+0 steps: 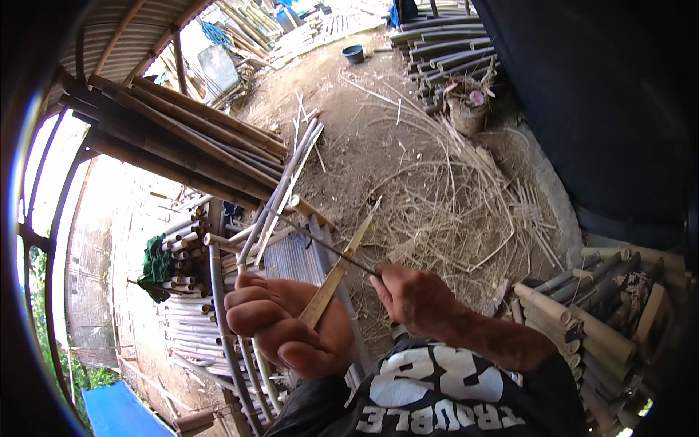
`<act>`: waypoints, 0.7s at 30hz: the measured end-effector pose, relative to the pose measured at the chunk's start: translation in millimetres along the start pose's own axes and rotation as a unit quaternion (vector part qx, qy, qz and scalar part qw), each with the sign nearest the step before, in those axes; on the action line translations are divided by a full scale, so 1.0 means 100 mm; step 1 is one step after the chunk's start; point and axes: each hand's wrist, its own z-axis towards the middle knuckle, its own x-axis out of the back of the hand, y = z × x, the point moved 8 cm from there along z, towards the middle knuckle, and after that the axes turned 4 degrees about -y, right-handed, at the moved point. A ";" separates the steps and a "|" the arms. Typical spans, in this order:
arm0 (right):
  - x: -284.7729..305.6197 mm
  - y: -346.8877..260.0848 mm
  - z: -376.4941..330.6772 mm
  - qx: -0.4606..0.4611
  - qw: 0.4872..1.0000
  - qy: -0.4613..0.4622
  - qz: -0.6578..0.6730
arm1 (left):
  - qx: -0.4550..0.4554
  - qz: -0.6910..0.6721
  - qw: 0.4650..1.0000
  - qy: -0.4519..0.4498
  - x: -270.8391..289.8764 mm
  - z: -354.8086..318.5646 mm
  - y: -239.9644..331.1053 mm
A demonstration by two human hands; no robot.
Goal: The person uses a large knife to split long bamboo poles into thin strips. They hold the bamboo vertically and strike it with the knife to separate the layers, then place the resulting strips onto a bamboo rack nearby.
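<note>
My left hand [291, 320] is closed around the lower end of a pale, flat bamboo strip [328, 288]. The strip slants up and away to a thin, frayed tip over the ground. In my right hand [415, 295] is a knife [362, 265], its handle mostly hidden by the fingers. Its long, dark blade looks thin, seen nearly edge-on, and points up to the left. Blade and strip cross in front of my right hand, where they appear to touch.
Bamboo shavings [437, 211] lie heaped on the dirt floor ahead. Bamboo poles [196, 131] rest on a rack at left; more cut poles [575, 313] are piled at right. A dark bucket [353, 53] stands far off. Dark sheeting [597, 95] hangs at upper right.
</note>
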 end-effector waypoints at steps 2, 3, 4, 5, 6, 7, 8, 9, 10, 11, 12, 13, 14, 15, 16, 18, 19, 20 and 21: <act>0.07 -0.10 -0.02 0.021 0.999 0.024 0.037 | 0.005 -0.011 1.000 0.012 -0.01 -0.02 -0.05; 0.14 -0.22 -0.04 0.046 0.996 0.048 0.051 | 0.008 -0.011 1.000 0.016 0.00 -0.02 -0.05; 0.25 -0.37 -0.03 0.080 0.992 0.072 0.061 | 0.003 -0.008 1.000 0.025 0.01 0.01 -0.04; 0.31 -0.50 -0.08 0.101 0.987 0.093 0.080 | 0.011 -0.004 1.000 0.025 0.04 -0.01 -0.03; 0.40 -0.64 -0.10 0.128 0.982 0.097 0.095 | 0.008 0.008 1.000 0.029 0.07 -0.04 -0.03; 0.36 -0.63 -0.08 0.142 0.984 0.098 0.046 | -0.005 0.014 0.999 0.039 0.05 -0.02 -0.02; 0.23 -0.54 -0.05 0.153 0.983 0.098 0.000 | -0.015 0.022 0.998 0.049 0.05 -0.04 -0.02; 0.09 -0.43 -0.01 0.163 0.981 0.097 -0.048 | -0.004 0.008 0.999 0.035 0.03 -0.04 -0.05; -0.21 -0.01 0.11 -0.006 0.995 -0.070 -0.072 | 0.004 -0.004 1.000 0.024 0.02 -0.02 -0.06; -0.30 0.25 0.16 -0.080 0.990 -0.079 -0.089 | 0.011 -0.016 1.000 0.009 0.03 0.02 -0.08; -0.41 0.44 0.17 -0.069 0.994 -0.025 -0.078 | -0.013 0.038 0.999 0.023 0.10 0.04 -0.06; -0.33 0.46 0.15 -0.069 0.995 0.026 -0.067 | 0.012 0.042 0.999 0.006 0.16 0.04 -0.08; -0.27 0.50 0.13 -0.067 0.996 0.039 -0.033 | 0.010 0.022 0.999 0.022 0.19 0.05 -0.13; -0.17 0.54 0.11 -0.064 0.996 0.053 0.001 | 0.009 0.001 0.999 0.037 0.20 0.05 -0.20; -0.10 0.44 0.12 -0.055 0.996 0.058 0.045 | 0.016 0.014 1.000 0.022 0.24 0.07 -0.26; -0.02 0.58 0.03 -0.086 0.992 0.069 0.061 | 0.033 0.029 0.999 -0.003 0.29 0.01 -0.47; -0.01 0.69 -0.01 -0.100 0.991 0.066 0.062 | 0.057 0.040 0.997 -0.020 0.41 -0.03 -0.60; 0.00 0.88 -0.09 -0.173 0.981 0.052 0.071 | 0.089 0.029 0.995 -0.029 0.60 -0.23 -0.85; -0.03 1.05 -0.21 -0.244 0.966 0.037 0.081 | 0.122 0.020 0.992 -0.040 0.80 -0.35 -1.06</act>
